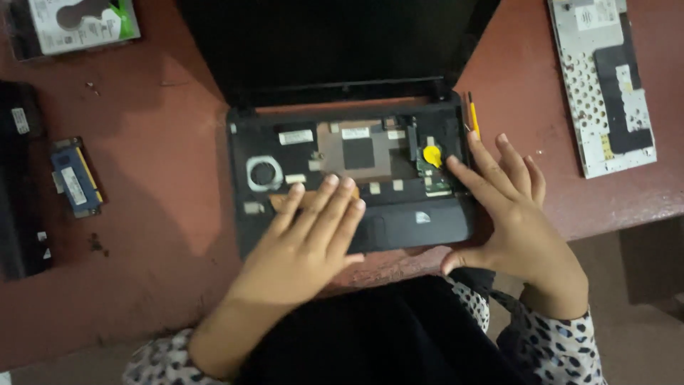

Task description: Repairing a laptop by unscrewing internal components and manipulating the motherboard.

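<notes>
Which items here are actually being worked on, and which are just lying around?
In use:
opened laptop
left hand, flat on its palm rest
right hand, at its right edge

Lying about:
removed keyboard
memory module
hard drive
yellow tool

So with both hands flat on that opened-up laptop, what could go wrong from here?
1. The left hand lies across the open laptop base; pressing could strain the exposed parts under its fingers.
2. The right hand has a fingertip beside the yellow disc; a slip might knock it.
3. The yellow-handled tool lies at the laptop's right edge, where that hand could nudge it.
</notes>
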